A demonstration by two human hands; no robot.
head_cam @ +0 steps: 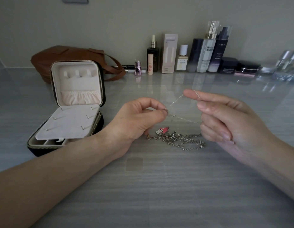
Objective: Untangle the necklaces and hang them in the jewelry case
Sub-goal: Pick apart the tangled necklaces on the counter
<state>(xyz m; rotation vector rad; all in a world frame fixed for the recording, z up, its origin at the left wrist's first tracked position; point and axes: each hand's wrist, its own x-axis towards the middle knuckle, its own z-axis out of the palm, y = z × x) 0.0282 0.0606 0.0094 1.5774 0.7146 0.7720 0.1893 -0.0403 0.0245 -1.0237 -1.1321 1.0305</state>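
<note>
Head view: the left hand is over the middle of the counter. Its grip is closed: thumb and forefinger pinch a fine silver chain at the fingertips. From that pinch two strands run rightward to the right hand. The upper strand climbs to the outstretched top finger of the right hand and lies draped across it near the tip. The lower strand runs nearly level into the curled fingers below. The right grip is closed on the chain as well, with the lower fingers folded in on the strand, though the exact contact point is too fine to make out. The chain hangs taut between the two grips, lifted above the counter.

Below the span, on the counter between the hands, lies a tangled heap of necklaces in heavier silver links. A pink charm sits at its left end, just beside the heel of the left hand. The heap's right end reaches under the right hand's fingers.

The jewelry case stands open to the left of the left hand, near its wrist. Its lid is upright and shows three hooks and a gathered pocket. A pale panel with small pegs rests over the base.

Behind the case lies a brown leather bag. A row of cosmetics bottles and jars lines the wall at the back of the counter.
</note>
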